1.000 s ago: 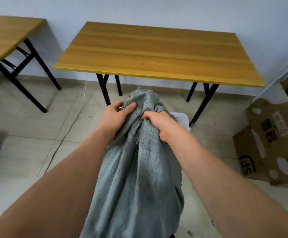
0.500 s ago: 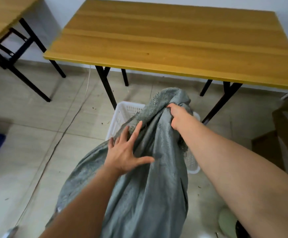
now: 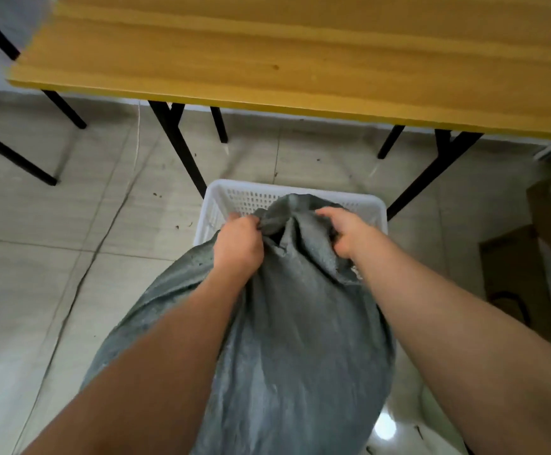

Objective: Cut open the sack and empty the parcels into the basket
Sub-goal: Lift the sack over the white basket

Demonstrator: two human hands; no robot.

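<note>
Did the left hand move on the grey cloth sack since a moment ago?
Yes. The left hand has gone up the grey cloth sack toward the white plastic basket and now grips the bunched top instead of lying flat.

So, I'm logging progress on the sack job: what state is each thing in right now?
Sack: bunched at the top, gripped by both hands, its end over the basket.
Basket: on the floor, no parcels visible inside.
Left hand: gripping the sack.
Right hand: gripping the sack.
Table: standing, top bare.
</note>
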